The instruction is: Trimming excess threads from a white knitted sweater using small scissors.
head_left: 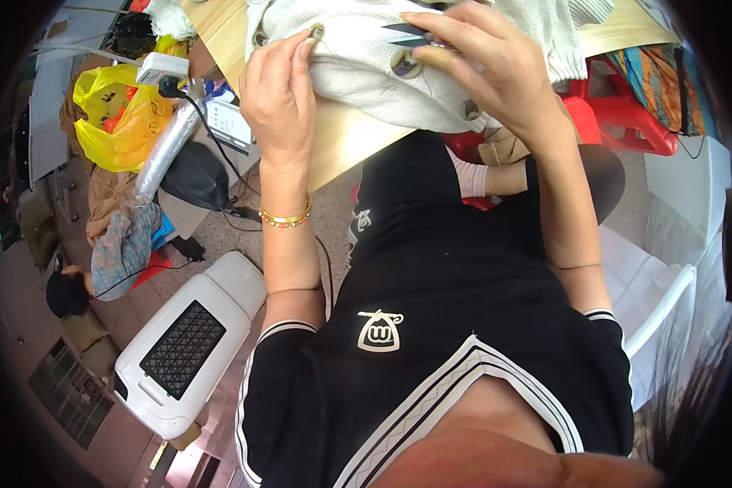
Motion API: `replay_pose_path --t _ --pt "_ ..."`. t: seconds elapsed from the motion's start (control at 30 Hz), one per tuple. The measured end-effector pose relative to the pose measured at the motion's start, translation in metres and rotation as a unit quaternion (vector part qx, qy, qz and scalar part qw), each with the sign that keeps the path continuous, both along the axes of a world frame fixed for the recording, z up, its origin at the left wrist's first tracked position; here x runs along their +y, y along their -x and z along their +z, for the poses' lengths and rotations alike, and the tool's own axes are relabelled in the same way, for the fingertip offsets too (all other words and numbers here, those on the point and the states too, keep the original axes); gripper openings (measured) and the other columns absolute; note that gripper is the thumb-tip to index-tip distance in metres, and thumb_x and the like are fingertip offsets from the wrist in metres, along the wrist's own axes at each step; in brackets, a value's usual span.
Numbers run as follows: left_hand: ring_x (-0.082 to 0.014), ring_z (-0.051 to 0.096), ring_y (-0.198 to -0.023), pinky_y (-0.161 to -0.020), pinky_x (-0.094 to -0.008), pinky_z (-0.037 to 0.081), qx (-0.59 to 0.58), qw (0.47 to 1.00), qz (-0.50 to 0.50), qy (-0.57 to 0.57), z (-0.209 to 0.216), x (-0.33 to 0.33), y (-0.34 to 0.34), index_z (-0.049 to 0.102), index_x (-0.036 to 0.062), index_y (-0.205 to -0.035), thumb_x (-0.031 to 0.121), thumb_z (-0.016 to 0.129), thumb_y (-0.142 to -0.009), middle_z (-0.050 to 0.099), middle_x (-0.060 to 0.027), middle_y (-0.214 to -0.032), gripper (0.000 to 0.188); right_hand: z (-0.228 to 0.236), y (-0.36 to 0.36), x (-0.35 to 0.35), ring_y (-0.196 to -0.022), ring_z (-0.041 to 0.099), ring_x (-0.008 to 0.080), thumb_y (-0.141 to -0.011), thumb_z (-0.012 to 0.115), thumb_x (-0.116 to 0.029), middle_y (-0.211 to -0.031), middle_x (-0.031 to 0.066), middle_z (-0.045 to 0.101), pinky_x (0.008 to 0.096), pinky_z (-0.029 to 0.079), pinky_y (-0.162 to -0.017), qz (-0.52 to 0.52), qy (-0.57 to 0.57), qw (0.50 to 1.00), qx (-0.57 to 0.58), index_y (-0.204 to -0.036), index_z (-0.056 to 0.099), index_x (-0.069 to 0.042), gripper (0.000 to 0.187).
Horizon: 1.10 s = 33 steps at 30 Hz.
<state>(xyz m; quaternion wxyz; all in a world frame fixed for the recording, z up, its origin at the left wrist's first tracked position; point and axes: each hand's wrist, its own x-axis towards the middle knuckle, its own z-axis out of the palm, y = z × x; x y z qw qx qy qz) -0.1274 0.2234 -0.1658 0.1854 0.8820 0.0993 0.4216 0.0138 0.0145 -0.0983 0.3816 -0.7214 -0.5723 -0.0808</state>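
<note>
A cream knitted garment (pixel 358 77) with large dark buttons lies bunched on the table in front of me. My left hand (pixel 278 102) is closed in a pinch at its left part, fingertips against a button (pixel 317 32). Whether they grip the button or a thread, I cannot tell. My right hand (pixel 496 65) holds small black thread snips (pixel 407 35), their pointed blades toward the left hand, just above another button (pixel 405 63). A loose thread (pixel 390 88) shows on the knit below that button. One more button (pixel 470 107) sits near the garment's lower edge.
The pale wooden table (pixel 350 146) ends just before my lap. Left of it are a power strip (pixel 163 68) with a black cord, a yellow plastic bag (pixel 122 122) and a white appliance (pixel 191 342). A red stool (pixel 618 114) stands at right. Another person (pixel 122 252) is at far left.
</note>
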Motion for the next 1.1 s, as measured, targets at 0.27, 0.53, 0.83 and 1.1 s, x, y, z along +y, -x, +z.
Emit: replay_pose_path --t 0.27,0.53,0.83,1.1 --pt "-0.0258 0.065 -0.085 -0.077 -0.0352 0.051 -0.005 0.997 -0.065 0.035 -0.005 0.006 -0.006 0.072 0.0065 -0.111 0.011 0.071 -0.091 0.068 -0.009 -0.095 0.021 -0.044 -0.026 0.049 -0.075 0.062 0.0271 -0.087 0.073 -0.018 -0.086 0.0096 0.06 0.0347 0.05 -0.065 0.103 -0.201 0.968 -0.111 -0.114 0.069 -0.005 0.03" --pt "-0.0252 0.064 -0.085 -0.076 -0.0343 0.052 0.015 0.993 -0.094 0.074 0.0 0.009 -0.004 0.071 0.0058 -0.116 0.006 0.066 -0.092 0.066 -0.0093 -0.098 0.024 -0.029 -0.018 0.044 -0.071 0.061 0.0235 -0.083 0.076 -0.017 -0.082 0.0064 0.06 0.0336 0.05 -0.062 0.059 -0.087 0.987 -0.121 -0.111 0.072 -0.008 0.029" --pt "-0.0214 0.065 -0.081 -0.073 -0.0295 0.051 -0.049 0.982 -0.072 0.167 0.002 -0.004 -0.007 0.071 0.0019 -0.109 0.005 0.062 -0.097 0.068 -0.0094 -0.095 0.016 -0.01 -0.015 0.049 -0.073 0.063 0.0234 -0.081 0.077 -0.023 -0.078 0.0038 0.06 0.0362 0.052 -0.06 0.018 0.05 0.996 -0.076 -0.105 0.075 -0.013 0.026" --pt "-0.019 0.066 -0.084 -0.075 -0.0274 0.051 -0.07 0.969 -0.082 0.22 0.006 -0.009 -0.005 0.071 -0.0017 -0.109 0.003 0.061 -0.097 0.069 -0.0108 -0.097 0.016 -0.012 -0.014 0.054 -0.072 0.063 0.023 -0.082 0.077 -0.025 -0.079 0.0031 0.06 0.0353 0.052 -0.06 0.012 0.051 0.994 -0.092 -0.105 0.075 -0.013 0.026"
